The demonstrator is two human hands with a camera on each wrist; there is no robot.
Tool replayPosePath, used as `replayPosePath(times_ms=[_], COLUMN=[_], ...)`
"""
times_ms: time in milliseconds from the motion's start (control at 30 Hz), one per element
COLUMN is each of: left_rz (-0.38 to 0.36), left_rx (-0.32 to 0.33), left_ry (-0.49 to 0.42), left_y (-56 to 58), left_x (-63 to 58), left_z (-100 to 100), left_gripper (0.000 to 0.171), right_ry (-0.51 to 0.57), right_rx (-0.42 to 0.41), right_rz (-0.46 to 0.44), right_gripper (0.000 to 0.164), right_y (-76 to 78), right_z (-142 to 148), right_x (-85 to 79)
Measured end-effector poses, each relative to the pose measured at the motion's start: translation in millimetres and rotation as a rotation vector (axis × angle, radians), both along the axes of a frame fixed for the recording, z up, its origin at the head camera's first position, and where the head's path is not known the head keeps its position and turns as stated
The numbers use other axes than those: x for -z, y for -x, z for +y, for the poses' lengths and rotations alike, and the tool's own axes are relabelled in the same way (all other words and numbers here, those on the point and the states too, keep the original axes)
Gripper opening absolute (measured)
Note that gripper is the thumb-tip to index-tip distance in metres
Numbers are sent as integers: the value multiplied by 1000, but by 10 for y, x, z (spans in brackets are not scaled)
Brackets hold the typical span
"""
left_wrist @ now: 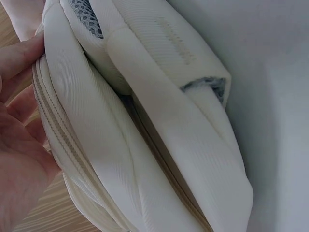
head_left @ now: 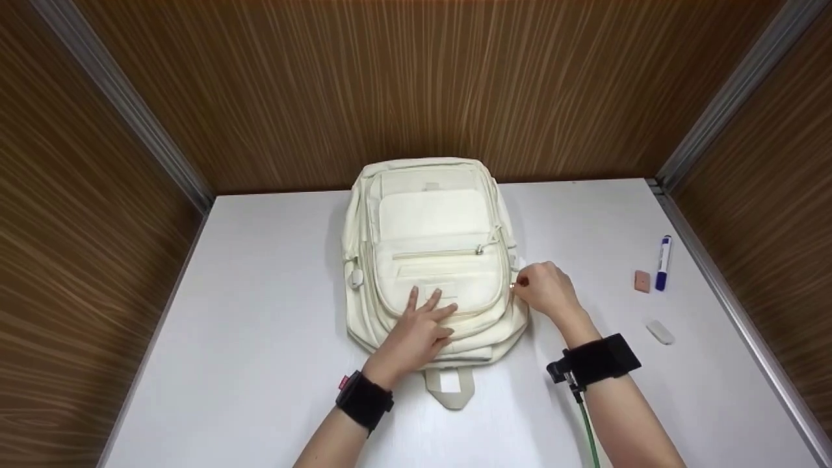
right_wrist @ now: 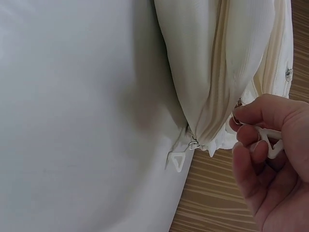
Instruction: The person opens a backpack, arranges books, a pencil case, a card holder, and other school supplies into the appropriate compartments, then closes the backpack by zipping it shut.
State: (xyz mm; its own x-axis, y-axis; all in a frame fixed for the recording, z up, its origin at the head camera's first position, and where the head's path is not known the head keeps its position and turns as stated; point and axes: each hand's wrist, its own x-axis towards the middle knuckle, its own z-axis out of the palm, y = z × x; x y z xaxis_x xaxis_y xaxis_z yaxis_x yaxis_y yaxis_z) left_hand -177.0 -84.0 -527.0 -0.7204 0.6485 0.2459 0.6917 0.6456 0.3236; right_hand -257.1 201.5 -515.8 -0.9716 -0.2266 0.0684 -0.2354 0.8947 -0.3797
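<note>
A cream backpack [head_left: 434,214] lies on the white table, its front pockets facing up. Spread across its lower front, my left hand [head_left: 416,335] rests with fingers apart; in the left wrist view that hand [left_wrist: 21,130] touches the bag's edge beside a zipper seam. At the bag's right side, my right hand [head_left: 546,289] pinches a zipper pull. The right wrist view shows this hand [right_wrist: 275,154] with thumb and fingers on the metal slider and a white triangular tab [right_wrist: 274,145] within the fingers. Another white triangular pull [right_wrist: 178,161] hangs from a neighbouring zipper.
On the right of the white table [head_left: 260,292] lie a blue-capped marker [head_left: 663,263], a small pinkish block [head_left: 642,281] and a whitish oblong piece [head_left: 660,332]. Wood-patterned panels [head_left: 429,84] stand around the table. A green cable [head_left: 589,429] runs from my right wrist strap.
</note>
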Motion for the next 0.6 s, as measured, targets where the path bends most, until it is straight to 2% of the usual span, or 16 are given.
replayPosePath(times_ms=[300, 600], left_rz=[1, -20], left_rx=[15, 22], left_ry=[-27, -29], left_y=[-3, -1], left_x=[-4, -27], left_z=[-9, -21], left_gripper=[7, 8], right_ry=[23, 33], right_rx=[44, 85], right_rz=[95, 200], right_gripper=[9, 17], right_y=[126, 250], right_z=[-8, -45], right_x=[-22, 4])
